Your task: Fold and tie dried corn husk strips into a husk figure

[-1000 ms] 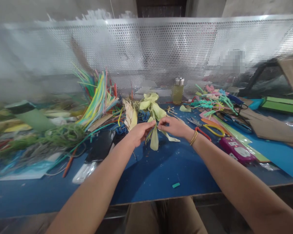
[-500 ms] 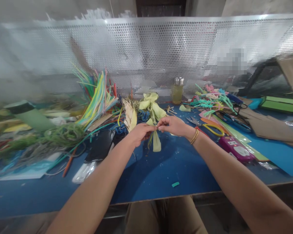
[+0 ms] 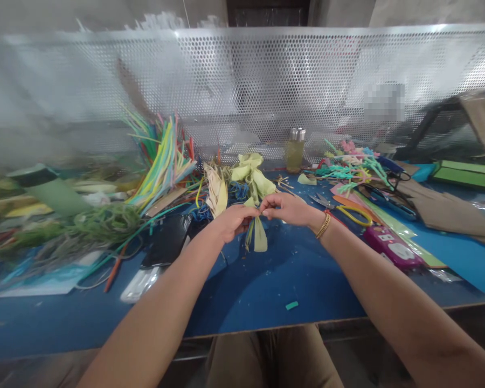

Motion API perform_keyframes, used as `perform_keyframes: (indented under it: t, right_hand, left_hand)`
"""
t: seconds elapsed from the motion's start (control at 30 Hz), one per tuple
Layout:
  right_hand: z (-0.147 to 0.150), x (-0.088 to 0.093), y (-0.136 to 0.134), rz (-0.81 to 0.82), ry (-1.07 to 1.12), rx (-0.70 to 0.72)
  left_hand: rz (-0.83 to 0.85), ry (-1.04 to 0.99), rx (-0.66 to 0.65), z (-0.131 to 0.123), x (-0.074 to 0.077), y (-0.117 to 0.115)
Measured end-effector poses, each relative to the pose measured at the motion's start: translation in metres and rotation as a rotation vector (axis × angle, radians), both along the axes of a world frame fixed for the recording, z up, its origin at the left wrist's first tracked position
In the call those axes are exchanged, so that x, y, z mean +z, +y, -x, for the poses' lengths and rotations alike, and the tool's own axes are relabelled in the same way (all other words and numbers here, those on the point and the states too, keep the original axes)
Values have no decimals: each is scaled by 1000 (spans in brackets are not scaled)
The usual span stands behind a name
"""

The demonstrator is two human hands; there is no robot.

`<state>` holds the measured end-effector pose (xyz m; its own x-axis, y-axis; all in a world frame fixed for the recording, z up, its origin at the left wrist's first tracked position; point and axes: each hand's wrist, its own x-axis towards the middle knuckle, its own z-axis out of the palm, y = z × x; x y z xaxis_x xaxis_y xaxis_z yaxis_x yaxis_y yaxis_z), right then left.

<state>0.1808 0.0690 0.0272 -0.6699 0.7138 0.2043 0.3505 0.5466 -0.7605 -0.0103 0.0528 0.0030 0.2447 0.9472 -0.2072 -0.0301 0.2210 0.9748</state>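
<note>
Both hands meet over the blue table (image 3: 267,291) at the centre of the head view. My left hand (image 3: 238,220) is closed on a pale green leafy piece (image 3: 260,237), whose strips hang below the fingers. Fingertips of my right hand (image 3: 282,208) pinch the same piece at its narrow middle, touching the left fingertips. Just behind the hands lies a bunch of pale green petals (image 3: 253,175). A cream leaf bundle (image 3: 215,194) stands beside it on the left. The exact fingertip contact is too small to make out.
Pipe cleaners (image 3: 164,161) and green twine (image 3: 105,221) crowd the left. A jar (image 3: 295,151) stands at the back. Yellow-handled scissors (image 3: 354,214), a magenta case (image 3: 394,248) and brown cardboard (image 3: 444,207) lie right. A black packet (image 3: 166,240) sits near my left forearm.
Both hands stay at the same place with the leafy piece between them. The view has shifted very slightly.
</note>
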Motion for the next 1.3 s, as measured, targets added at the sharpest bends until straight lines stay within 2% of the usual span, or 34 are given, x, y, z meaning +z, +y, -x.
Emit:
perform_keyframes:
  t: [0.17, 0.3, 0.43, 0.57, 0.73, 0.83, 1.07, 1.2, 1.3]
  right_hand:
    - [0, -8, 2, -133, 36, -152]
    - [6, -15, 0, -377, 95, -276]
    - [14, -17, -8, -705, 29, -293]
    - [19, -17, -12, -838, -52, -273]
    - [19, -16, -11, -880, -18, -293]
    - [19, -16, -13, -916, -39, -310]
    - [23, -15, -19, -1049, -66, -305]
    - [26, -19, -16, -922, 35, -284]
    - [29, -28, -10, -654, 275, -419]
  left_hand:
    - [105, -76, -6, 4, 3, 0]
    - [132, -166, 28, 7, 4, 3]
    - [121, -266, 83, 10, 0, 8]
    - [130, -360, 55, 10, -1, 10]
    - [132, -460, 71, 6, 8, 3]
    - [130, -442, 87, 5, 12, 0]
    - [61, -400, 103, 4, 7, -1]
    - [19, -359, 125, 3, 3, 1]
    - [-32, -300, 160, 1, 3, 0]
